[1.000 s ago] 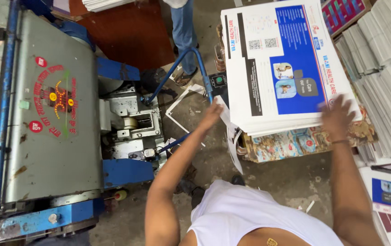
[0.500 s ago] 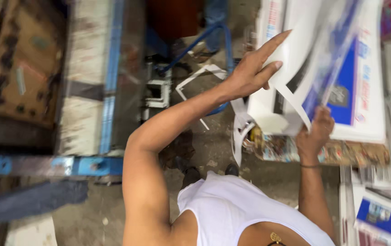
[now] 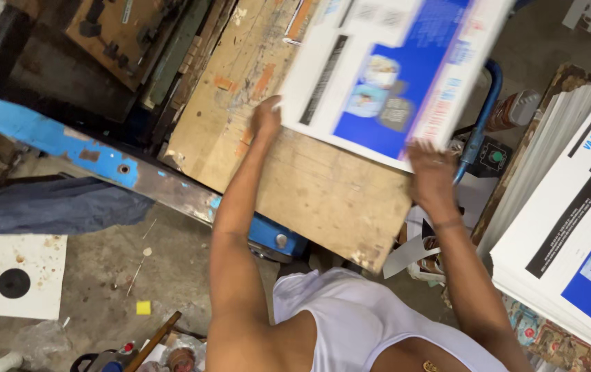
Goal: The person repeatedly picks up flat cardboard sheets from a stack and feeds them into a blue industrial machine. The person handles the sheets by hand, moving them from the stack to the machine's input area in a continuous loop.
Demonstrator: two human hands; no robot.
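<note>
**Printed sheet carried over the wooden board, one hand on each side edge**

Nearest me: my white vest (image 3: 350,324) and both bare arms reaching forward. Left hand (image 3: 266,118) is on the sheet's left edge, fingers curled round it; whether the thumb is above or below I cannot tell, blur. Right hand (image 3: 432,173) pinches the near right edge, fingers spread up onto the sheet, a band at the wrist.

The printed sheet (image 3: 385,76) is in the air, tilted, above the worn wooden board (image 3: 309,186) and apart from it. It is motion-blurred. My judgement for doing this well: keep both hands level so the sheet does not bow, keep the grip on the margins, bring the far edge down first and square to the board edge.

Look of the sheet: large, stiff-looking white card, a big blue panel with small pictures, a dark bar near the left, red lettering on the right margin. Flat, with no folds that I can see.

Further out: a stack of matching printed sheets (image 3: 571,227) at right, a blue metal frame (image 3: 68,148) left of the board, grey cloth (image 3: 47,207) draped on it, a blue tube handle (image 3: 481,131) beyond my right hand.
</note>
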